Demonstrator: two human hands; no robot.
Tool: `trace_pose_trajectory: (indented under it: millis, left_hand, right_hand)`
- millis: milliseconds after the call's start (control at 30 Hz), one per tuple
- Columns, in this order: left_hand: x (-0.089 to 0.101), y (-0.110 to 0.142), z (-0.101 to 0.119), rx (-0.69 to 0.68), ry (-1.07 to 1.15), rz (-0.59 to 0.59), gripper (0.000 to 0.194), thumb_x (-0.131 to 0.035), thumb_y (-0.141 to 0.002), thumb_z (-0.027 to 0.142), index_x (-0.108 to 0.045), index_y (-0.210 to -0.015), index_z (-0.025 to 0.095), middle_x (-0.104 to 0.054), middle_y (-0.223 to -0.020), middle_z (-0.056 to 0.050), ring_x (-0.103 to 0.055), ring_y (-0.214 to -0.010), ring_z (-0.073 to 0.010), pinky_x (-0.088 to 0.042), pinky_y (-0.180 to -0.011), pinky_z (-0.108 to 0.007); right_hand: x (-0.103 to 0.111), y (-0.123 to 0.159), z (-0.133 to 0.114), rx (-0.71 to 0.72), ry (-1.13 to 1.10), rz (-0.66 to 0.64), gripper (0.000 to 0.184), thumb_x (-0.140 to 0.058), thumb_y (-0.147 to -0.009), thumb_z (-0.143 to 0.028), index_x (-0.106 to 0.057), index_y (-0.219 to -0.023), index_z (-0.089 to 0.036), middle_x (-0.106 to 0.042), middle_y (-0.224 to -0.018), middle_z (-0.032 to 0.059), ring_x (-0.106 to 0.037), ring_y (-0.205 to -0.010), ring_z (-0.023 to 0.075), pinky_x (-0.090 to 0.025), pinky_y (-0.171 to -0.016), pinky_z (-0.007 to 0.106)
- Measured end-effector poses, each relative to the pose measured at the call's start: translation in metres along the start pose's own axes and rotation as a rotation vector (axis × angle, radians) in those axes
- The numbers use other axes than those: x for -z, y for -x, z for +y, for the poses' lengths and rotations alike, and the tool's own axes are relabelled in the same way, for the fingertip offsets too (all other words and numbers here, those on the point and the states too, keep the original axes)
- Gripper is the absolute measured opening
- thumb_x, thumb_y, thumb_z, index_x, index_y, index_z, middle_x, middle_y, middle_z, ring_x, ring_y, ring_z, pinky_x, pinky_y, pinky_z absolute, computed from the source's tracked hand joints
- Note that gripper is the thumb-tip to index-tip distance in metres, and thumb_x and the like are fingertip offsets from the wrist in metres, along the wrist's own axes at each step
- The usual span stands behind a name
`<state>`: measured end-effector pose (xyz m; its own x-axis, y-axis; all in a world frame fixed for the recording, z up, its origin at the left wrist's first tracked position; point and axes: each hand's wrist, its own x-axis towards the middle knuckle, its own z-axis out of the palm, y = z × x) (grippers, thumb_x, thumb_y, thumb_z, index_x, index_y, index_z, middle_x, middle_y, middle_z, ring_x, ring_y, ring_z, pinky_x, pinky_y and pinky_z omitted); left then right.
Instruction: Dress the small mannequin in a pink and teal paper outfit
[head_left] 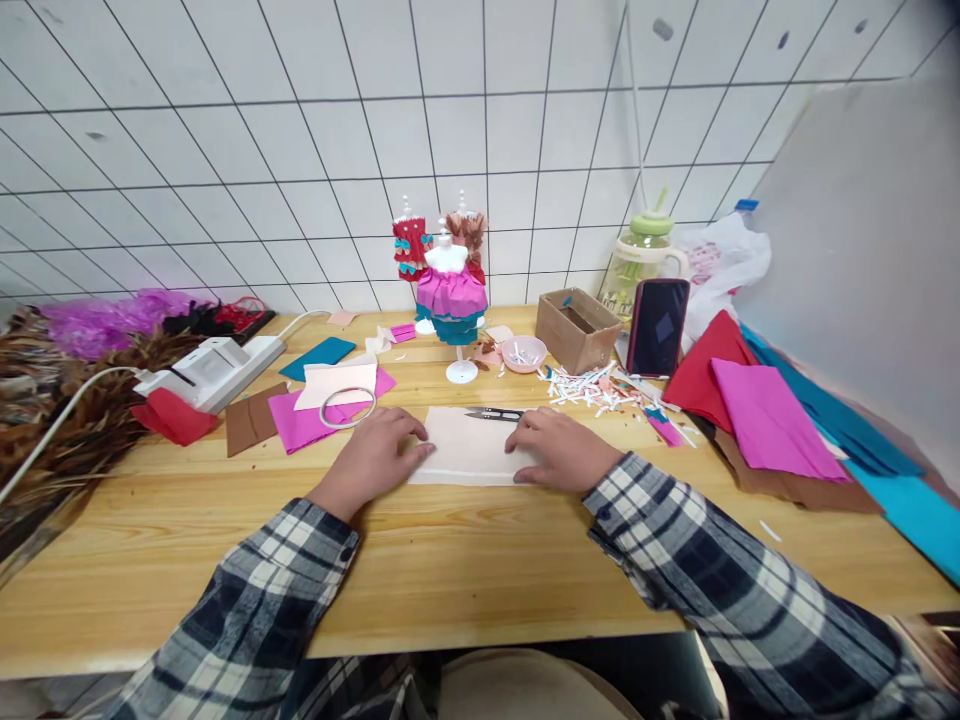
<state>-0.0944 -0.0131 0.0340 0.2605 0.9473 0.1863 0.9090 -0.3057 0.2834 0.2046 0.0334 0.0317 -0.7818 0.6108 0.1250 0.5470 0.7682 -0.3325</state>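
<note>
A pale pink sheet of paper (471, 445) lies flat on the wooden table (450, 560) in front of me. My left hand (375, 458) presses down on its left edge with fingers laid flat. My right hand (559, 450) rests flat on its right edge. Small black thread snips (493, 414) lie on the sheet's far edge between my hands. Behind the sheet stands a small mannequin (452, 300) in a pink and teal paper dress.
A glue gun station (214, 370), paper pieces and a tape ring (346, 408) lie at left. A cardboard box (577, 328), a small pink bowl (523, 352), paper scraps, a phone (658, 326) and stacked coloured sheets (772, 420) sit at right. Feathers (45, 400) fill the far left.
</note>
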Motion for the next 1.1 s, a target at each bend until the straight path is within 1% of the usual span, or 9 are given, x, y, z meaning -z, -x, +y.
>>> trace_pose_trajectory:
  millis: [200,300,433,533,667,733,933,1000,1100]
  left_hand:
    - [0.006,0.001,-0.007,0.283,0.103,0.137,0.038,-0.047,-0.088,0.051,-0.064,-0.077,0.019,-0.066,-0.075,-0.004,-0.059,-0.074,-0.0204,-0.041,-0.064,-0.030]
    - [0.006,0.000,-0.003,0.306,0.139,0.169,0.039,-0.046,-0.088,0.051,-0.062,-0.072,0.019,-0.064,-0.070,-0.002,-0.057,-0.068,-0.0185,-0.038,-0.060,-0.029]
    - [0.004,-0.001,0.004,0.286,0.177,0.168,0.041,-0.045,-0.089,0.051,-0.062,-0.069,0.019,-0.062,-0.065,-0.001,-0.055,-0.065,-0.0179,-0.036,-0.058,-0.029]
    - [0.004,-0.001,0.005,0.297,0.202,0.170,0.044,-0.043,-0.090,0.052,-0.060,-0.066,0.019,-0.059,-0.062,0.000,-0.054,-0.063,-0.0173,-0.035,-0.058,-0.028]
    - [0.007,0.000,0.003,0.354,0.272,0.148,0.050,-0.044,-0.087,0.060,-0.062,-0.066,0.018,-0.060,-0.063,-0.001,-0.055,-0.064,-0.0179,-0.035,-0.058,-0.028]
    - [0.011,0.002,0.002,0.382,0.371,0.048,0.058,-0.043,-0.085,0.066,-0.065,-0.064,0.017,-0.063,-0.064,-0.003,-0.056,-0.065,-0.0184,-0.037,-0.059,-0.028]
    - [0.021,0.012,0.007,0.608,0.888,-0.598,0.085,-0.027,-0.079,0.083,-0.074,-0.079,0.012,-0.068,-0.063,-0.010,-0.056,-0.052,-0.0155,-0.028,-0.044,-0.024]
    - [0.021,0.014,0.009,0.666,1.041,-0.652,0.083,-0.032,-0.077,0.083,-0.074,-0.088,0.012,-0.073,-0.074,-0.013,-0.063,-0.058,-0.0170,-0.024,-0.041,-0.022]
    - [0.021,0.014,0.011,0.696,1.159,-0.638,0.066,-0.051,-0.076,0.074,-0.073,-0.093,0.014,-0.075,-0.081,-0.012,-0.067,-0.065,-0.0165,-0.033,-0.045,-0.019]
  right_hand:
    - [0.002,0.003,-0.013,0.040,-0.002,0.002,0.031,-0.061,-0.077,-0.011,-0.070,-0.102,-0.026,-0.062,-0.103,0.0037,-0.052,-0.100,0.0219,-0.037,-0.090,0.036]
    - [-0.001,-0.001,-0.033,0.020,0.033,0.033,0.021,-0.061,-0.084,-0.027,-0.068,-0.104,-0.023,-0.063,-0.102,0.0052,-0.052,-0.098,0.0225,-0.037,-0.087,0.036]
    - [-0.018,-0.018,-0.075,0.127,0.207,0.062,0.028,-0.057,-0.089,-0.041,-0.065,-0.103,-0.018,-0.063,-0.103,0.0096,-0.050,-0.096,0.0257,-0.036,-0.079,0.039]
    - [-0.031,-0.034,-0.095,0.200,0.305,0.082,0.024,-0.051,-0.090,-0.035,-0.063,-0.094,-0.015,-0.062,-0.094,0.0114,-0.049,-0.090,0.0266,-0.034,-0.074,0.040]
    - [-0.040,-0.046,-0.095,0.222,0.363,0.084,0.018,-0.045,-0.089,-0.017,-0.062,-0.083,-0.015,-0.061,-0.084,0.0110,-0.049,-0.081,0.0237,-0.030,-0.070,0.039]
    - [-0.040,-0.047,-0.090,0.190,0.369,0.107,0.020,-0.045,-0.090,-0.018,-0.062,-0.080,-0.015,-0.062,-0.082,0.0103,-0.049,-0.078,0.0225,-0.028,-0.069,0.039]
    - [-0.034,-0.042,-0.081,0.031,0.322,0.265,0.026,-0.044,-0.095,-0.031,-0.063,-0.083,-0.018,-0.064,-0.086,0.0066,-0.051,-0.078,0.0200,-0.025,-0.070,0.038]
    - [-0.034,-0.040,-0.082,0.038,0.307,0.282,0.026,-0.044,-0.096,-0.031,-0.064,-0.084,-0.019,-0.065,-0.087,0.0057,-0.051,-0.078,0.0195,-0.024,-0.069,0.038]
    - [-0.036,-0.037,-0.084,0.075,0.301,0.262,0.026,-0.043,-0.096,-0.031,-0.064,-0.086,-0.020,-0.066,-0.087,0.0050,-0.051,-0.077,0.0194,-0.023,-0.068,0.037]
